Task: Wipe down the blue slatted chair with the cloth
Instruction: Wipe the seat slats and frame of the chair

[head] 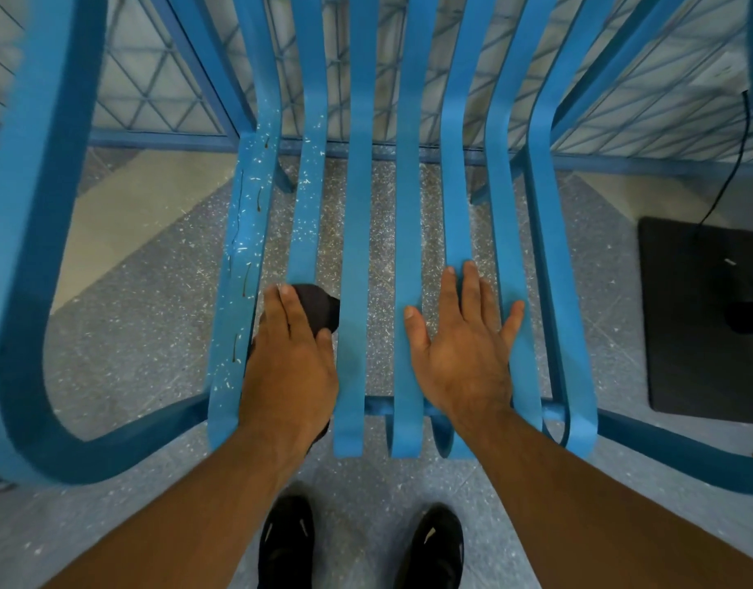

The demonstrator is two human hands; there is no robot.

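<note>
The blue slatted chair (359,231) fills the view from above, its seat slats running away from me. White specks and a few thin brown bits lie on the two leftmost slats. My left hand (291,363) presses a dark cloth (321,310) flat onto the second slat from the left, near the seat's front edge. The cloth sticks out beyond my fingertips and also shows under my wrist. My right hand (464,346) lies flat with fingers spread across the slats right of centre, holding nothing.
The chair's left armrest (34,231) curves round at the left. A blue wire fence (162,78) stands behind the chair. A black mat (702,320) with a cable lies on the speckled floor at right. My black shoes (362,546) stand below the seat front.
</note>
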